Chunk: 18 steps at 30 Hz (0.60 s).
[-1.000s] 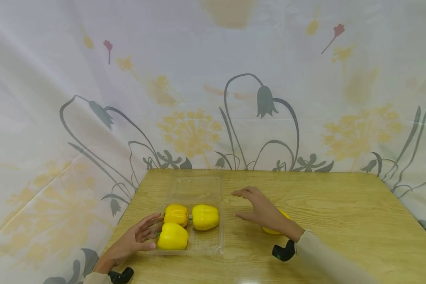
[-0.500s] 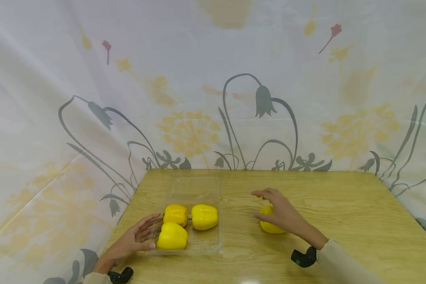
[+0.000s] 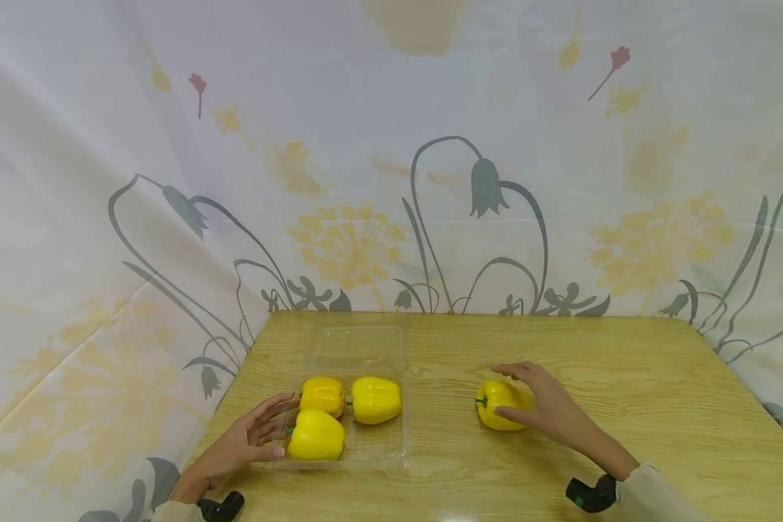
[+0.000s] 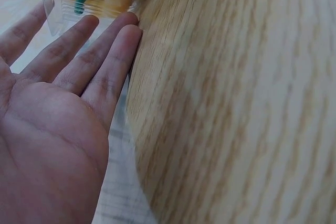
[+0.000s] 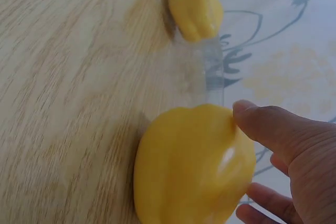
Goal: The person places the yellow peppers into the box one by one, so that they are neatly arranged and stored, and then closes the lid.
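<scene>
On the left, a clear plastic clamshell box [image 3: 375,455] holds three yellow bell peppers: one at the back left [image 3: 322,395], one at the right [image 3: 376,400] and one in front [image 3: 316,436]. My left hand [image 3: 251,437] is beside the box's left wall, fingers extended and fingertips right at the plastic; the left wrist view shows its bare palm [image 4: 52,140]. My right hand [image 3: 548,406] spreads around another yellow bell pepper [image 3: 496,406] lying on the table, its green stem pointing left. In the right wrist view the thumb [image 5: 257,121] overlaps this pepper's edge, with the fingers on its far side.
The box's lid [image 3: 359,344] lies folded back toward the table's far edge. Wood-grain table [image 3: 626,377] stretches to the right of the loose pepper. A flower-printed cloth [image 3: 391,239] hangs behind the table and along its sides.
My right hand has moved right, away from the box, and come around the loose pepper, whose stem now shows. The left hand and the box have stayed in place.
</scene>
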{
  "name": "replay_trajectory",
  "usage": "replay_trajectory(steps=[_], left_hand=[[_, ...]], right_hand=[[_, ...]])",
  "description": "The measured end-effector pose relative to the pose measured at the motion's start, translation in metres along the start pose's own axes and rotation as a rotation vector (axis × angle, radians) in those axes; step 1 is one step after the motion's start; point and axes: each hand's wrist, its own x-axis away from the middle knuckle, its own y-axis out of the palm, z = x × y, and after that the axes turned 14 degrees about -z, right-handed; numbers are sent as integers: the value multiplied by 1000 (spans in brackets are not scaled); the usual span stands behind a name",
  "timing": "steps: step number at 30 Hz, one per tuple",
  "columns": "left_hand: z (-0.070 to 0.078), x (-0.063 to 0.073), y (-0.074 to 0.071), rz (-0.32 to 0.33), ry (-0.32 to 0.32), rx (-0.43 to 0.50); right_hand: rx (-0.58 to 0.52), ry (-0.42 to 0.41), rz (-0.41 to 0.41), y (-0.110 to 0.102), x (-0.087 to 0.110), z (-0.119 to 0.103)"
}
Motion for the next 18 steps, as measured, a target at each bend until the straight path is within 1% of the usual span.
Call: replay_trajectory(steps=[9, 15, 18], left_hand=[[-1, 0, 0, -14, 18, 6], [-3, 0, -1, -28, 43, 10], [-3, 0, -2, -25, 46, 6]], right_hand=[[-8, 27, -14, 0, 9, 8], [0, 41, -31, 2, 12, 12], [-2, 42, -32, 3, 13, 13]])
